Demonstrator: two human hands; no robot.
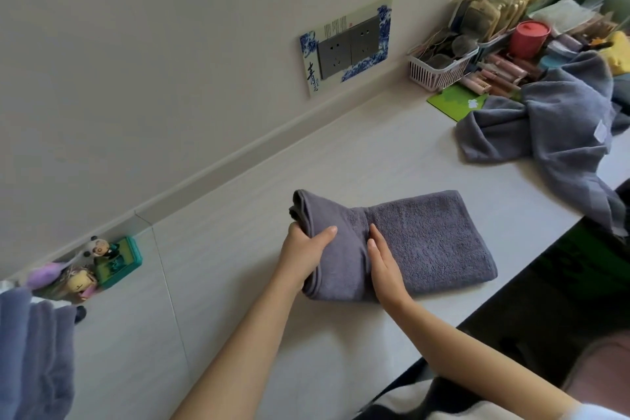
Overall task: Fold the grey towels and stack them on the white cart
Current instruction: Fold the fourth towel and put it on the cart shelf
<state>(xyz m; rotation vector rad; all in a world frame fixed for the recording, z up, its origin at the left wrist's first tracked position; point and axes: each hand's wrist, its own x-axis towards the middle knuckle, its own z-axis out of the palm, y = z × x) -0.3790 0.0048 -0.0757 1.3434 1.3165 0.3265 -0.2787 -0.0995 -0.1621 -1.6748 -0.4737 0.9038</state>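
The left hand (304,256) gripped the rolled end of a grey terry towel (419,242), fingers curled round the fold. The right hand (383,266) lay flat on its nap, fingers straight and together, on the pale worktop (238,215).

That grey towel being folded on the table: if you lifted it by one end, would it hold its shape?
Probably not. The grey towel looks soft and floppy: its end bends over where the left hand grips it. The thick terry pile suggests it won't slide easily. The right hand lies flat on it, perhaps holding the crease.
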